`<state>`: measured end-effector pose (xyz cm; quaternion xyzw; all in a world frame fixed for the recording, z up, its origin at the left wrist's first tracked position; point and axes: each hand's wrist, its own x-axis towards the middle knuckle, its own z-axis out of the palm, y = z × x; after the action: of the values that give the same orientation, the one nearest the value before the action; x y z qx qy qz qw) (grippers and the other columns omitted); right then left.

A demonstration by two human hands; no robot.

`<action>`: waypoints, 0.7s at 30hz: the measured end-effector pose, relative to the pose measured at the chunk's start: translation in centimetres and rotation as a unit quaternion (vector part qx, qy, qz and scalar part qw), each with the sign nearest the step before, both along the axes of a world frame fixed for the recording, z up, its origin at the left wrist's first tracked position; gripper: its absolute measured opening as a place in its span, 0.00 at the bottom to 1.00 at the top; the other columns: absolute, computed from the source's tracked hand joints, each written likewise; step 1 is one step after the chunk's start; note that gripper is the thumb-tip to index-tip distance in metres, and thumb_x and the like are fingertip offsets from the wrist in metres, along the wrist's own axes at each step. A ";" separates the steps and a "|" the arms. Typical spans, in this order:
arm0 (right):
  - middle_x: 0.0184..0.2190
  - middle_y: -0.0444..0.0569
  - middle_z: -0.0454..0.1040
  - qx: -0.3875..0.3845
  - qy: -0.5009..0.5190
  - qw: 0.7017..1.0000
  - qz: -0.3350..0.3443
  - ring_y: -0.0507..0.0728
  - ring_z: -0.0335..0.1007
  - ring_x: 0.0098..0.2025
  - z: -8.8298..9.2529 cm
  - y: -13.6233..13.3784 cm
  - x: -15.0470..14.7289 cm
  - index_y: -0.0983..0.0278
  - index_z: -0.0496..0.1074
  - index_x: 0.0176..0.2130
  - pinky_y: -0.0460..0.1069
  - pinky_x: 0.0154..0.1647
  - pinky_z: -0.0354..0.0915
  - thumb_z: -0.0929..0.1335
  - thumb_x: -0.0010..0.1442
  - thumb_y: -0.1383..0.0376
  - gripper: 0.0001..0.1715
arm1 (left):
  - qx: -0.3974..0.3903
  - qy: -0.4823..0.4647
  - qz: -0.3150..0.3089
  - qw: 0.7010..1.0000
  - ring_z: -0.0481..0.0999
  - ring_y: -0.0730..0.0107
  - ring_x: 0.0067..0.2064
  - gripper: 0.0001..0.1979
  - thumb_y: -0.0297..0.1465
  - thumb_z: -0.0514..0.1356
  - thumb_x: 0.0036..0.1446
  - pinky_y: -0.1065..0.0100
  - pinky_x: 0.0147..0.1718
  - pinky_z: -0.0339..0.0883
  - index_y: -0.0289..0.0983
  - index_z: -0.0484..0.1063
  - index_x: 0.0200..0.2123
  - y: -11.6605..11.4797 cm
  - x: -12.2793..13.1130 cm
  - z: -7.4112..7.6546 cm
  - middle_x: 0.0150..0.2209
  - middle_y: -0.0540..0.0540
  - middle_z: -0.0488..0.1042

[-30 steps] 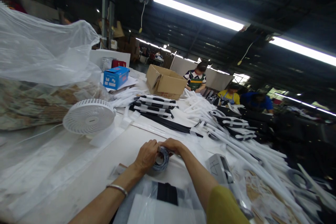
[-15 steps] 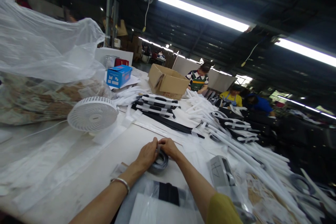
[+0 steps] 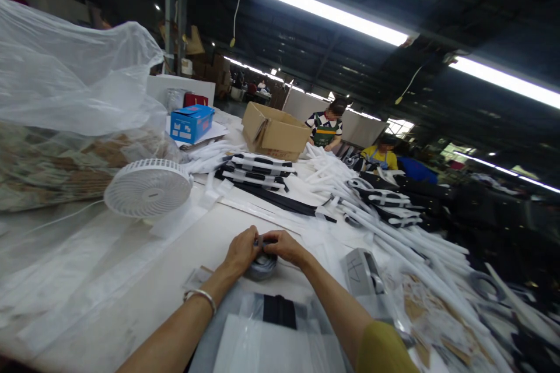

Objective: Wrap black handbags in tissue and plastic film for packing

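Observation:
Both my hands meet over a small grey roll of tape [image 3: 262, 266] lying on the white table [image 3: 144, 280]. My left hand [image 3: 240, 252] curls round its left side, fingers closed on it. My right hand [image 3: 283, 245] pinches the roll's top edge from the right. A silver bangle [image 3: 200, 296] sits on my left wrist. Just in front of me lies a clear plastic bag [image 3: 271, 332] with a dark strip inside.
A white fan [image 3: 147, 189] lies left, beside a large plastic-wrapped bundle [image 3: 65, 111]. A blue box [image 3: 191, 123] and cardboard box [image 3: 275, 132] stand farther back. Black-and-white strap bundles [image 3: 258, 170] and white rods [image 3: 394, 233] spread right. Other people [image 3: 326, 128] work across the table.
My hands have turned the grey roll from nearly upright to flatter on the table, staying closed on it. The camera shifted slightly.

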<state>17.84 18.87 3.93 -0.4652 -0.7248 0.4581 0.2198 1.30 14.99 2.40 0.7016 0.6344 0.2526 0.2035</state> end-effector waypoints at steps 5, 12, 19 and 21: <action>0.29 0.43 0.79 0.048 -0.027 0.998 -0.036 0.55 0.74 0.34 -0.7 0.2 -0.5 0.63 0.80 0.32 0.47 0.38 0.68 0.73 0.44 0.68 0.10 | 0.000 -0.005 -0.024 1.000 0.75 0.65 0.44 0.14 0.21 0.58 0.53 0.69 0.40 0.61 0.40 0.60 0.41 -0.2 0.2 0.3 0.40 0.47 0.74; 0.28 0.41 0.79 0.126 -0.054 0.990 -0.033 0.53 0.74 0.34 -1.3 -0.3 -0.8 0.60 0.80 0.31 0.46 0.38 0.67 0.70 0.50 0.70 0.09 | -0.012 -0.004 -0.039 0.999 0.75 0.61 0.43 0.11 0.25 0.61 0.50 0.67 0.39 0.60 0.40 0.61 0.34 0.6 -0.1 0.1 0.37 0.47 0.74; 0.28 0.40 0.79 0.157 -0.108 0.981 0.031 0.52 0.73 0.32 -0.3 -0.4 -0.2 0.60 0.80 0.34 0.44 0.35 0.66 0.70 0.50 0.71 0.10 | -0.024 -0.046 -0.040 0.998 0.75 0.61 0.41 0.16 0.32 0.64 0.52 0.68 0.36 0.61 0.40 0.60 0.41 1.1 -0.2 -0.8 0.37 0.46 0.75; 0.28 0.40 0.80 0.168 -0.130 0.976 0.041 0.52 0.74 0.32 0.1 -0.4 -0.3 0.60 0.80 0.33 0.44 0.37 0.66 0.70 0.51 0.71 0.10 | -0.017 -0.056 -0.042 0.997 0.75 0.61 0.43 0.15 0.31 0.62 0.54 0.67 0.37 0.61 0.41 0.60 0.43 0.9 -0.2 -1.1 0.39 0.46 0.75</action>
<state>17.52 18.48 4.03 -0.4471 -0.8323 0.2739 0.1799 1.11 15.91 1.27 0.7089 0.5958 0.2724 0.2612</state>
